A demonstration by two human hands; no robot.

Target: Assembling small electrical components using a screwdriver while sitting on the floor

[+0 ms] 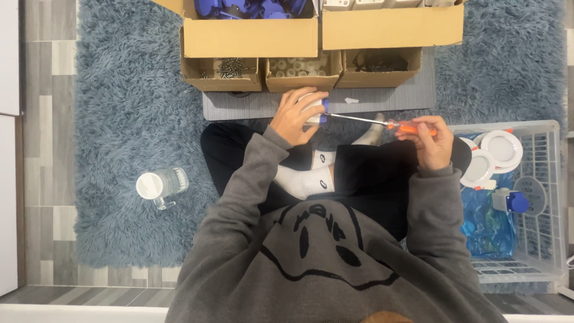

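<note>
The left hand (294, 115) is wrapped around a small white part with a blue piece (317, 110), its fingers clamped on it so that most of the part is hidden; it sits above the lap, just near of the grey mat (388, 98). The right hand (429, 140) grips the orange handle of a screwdriver (382, 123), fingers closed over it, the thin shaft running left to meet the blue piece. Far of the mat stand cardboard boxes (251, 37), their contents partly cut off by the frame edge; one smaller box holds dark screws (230, 67). At right a white basket (547, 197) holds round white discs (501, 148). A clear jar (160, 184) lies on the rug at left.
</note>
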